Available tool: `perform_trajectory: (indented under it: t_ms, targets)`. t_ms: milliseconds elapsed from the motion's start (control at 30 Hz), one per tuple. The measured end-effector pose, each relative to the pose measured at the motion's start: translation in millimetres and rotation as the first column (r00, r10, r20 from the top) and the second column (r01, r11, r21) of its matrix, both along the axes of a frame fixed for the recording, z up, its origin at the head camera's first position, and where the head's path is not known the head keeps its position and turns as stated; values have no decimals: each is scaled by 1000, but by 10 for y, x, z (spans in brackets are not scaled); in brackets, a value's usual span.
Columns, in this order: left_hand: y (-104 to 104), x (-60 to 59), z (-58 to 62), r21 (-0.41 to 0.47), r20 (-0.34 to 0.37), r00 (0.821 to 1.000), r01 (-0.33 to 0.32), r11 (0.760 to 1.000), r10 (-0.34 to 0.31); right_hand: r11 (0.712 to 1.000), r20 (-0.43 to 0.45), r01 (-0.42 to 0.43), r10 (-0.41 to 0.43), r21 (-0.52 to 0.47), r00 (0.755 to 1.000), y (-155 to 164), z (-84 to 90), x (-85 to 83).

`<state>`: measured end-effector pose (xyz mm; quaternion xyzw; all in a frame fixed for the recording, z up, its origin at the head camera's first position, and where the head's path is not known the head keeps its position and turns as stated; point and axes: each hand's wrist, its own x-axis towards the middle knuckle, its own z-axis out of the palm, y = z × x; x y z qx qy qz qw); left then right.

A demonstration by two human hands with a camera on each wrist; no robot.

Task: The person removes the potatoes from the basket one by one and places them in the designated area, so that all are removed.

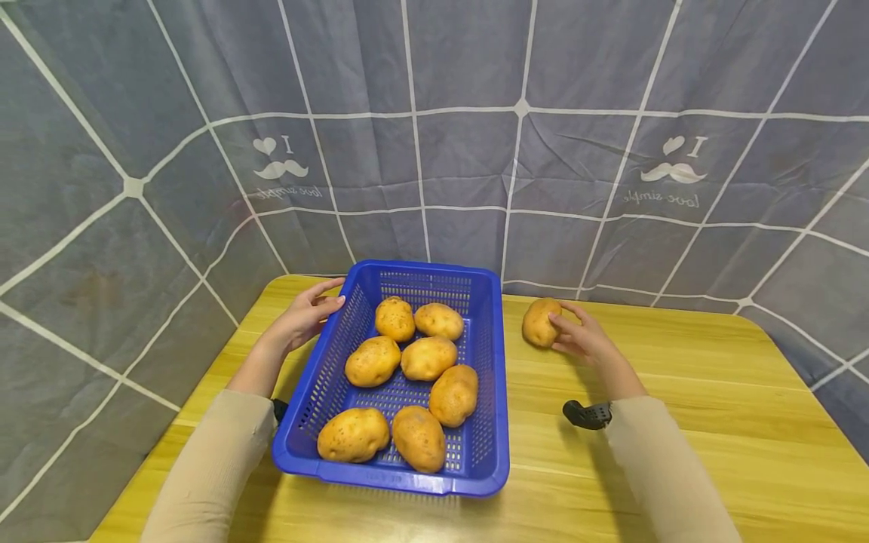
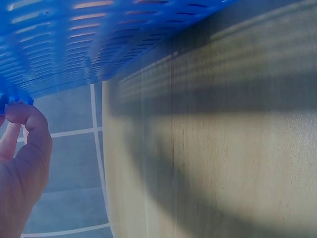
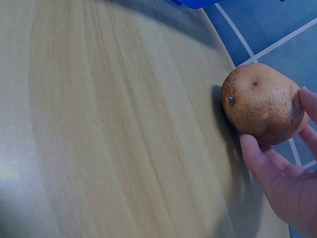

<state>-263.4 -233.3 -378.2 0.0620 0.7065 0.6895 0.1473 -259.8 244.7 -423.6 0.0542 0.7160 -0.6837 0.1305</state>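
Note:
A blue plastic basket (image 1: 505,392) with slotted walls stands on the table, several potatoes (image 1: 429,358) spread over its bottom. At its far left corner my left hand (image 1: 307,315) holds the rim, thumb and fingertips right at the edge. The left wrist view has the thumb (image 2: 34,134) bent against the blue rim, with other fingers partly hidden behind it. To the right of the basket my right hand (image 1: 584,332) grips a single potato (image 1: 540,323) near the table's back edge. Thumb and fingers surround this brown-spotted potato (image 3: 262,101) in the right wrist view.
The yellow wood-grain table (image 1: 713,422) reaches back to a grey curtain (image 1: 468,166) with white grid lines. That curtain also hangs along the left side. A black wrist-camera piece (image 1: 587,415) juts out from the right sleeve over the table.

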Motion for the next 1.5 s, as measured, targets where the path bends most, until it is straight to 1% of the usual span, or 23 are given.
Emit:
perform_trajectory:
  t_ms: [333,567,633,1000,1167,1300,1500]
  targets:
    - [10,3,11,-11,2,1000,-6,1000,6,999,28,38,-38,-2,999,-20,5,-119]
    - [6,1,4,-4,4,1000,-6,1000,6,995,52,73,-70,-73,996,-42,4,-148]
    - [6,-1,5,-4,6,1000,-4,1000,4,994,57,80,-76,-78,995,-50,8,-150]
    - [9,12,56,-33,20,1000,-2,999,3,993,90,106,-101,-46,991,-67,67,-170]
    - [10,11,51,-34,20,1000,-4,999,5,993,99,112,-109,-32,989,-48,104,-157]
    - [14,4,47,-24,25,1000,-7,1000,8,994,92,108,-106,-26,990,0,132,-144]
    - [12,3,48,-15,25,1000,-8,1000,8,997,56,65,-68,44,996,63,196,-104]
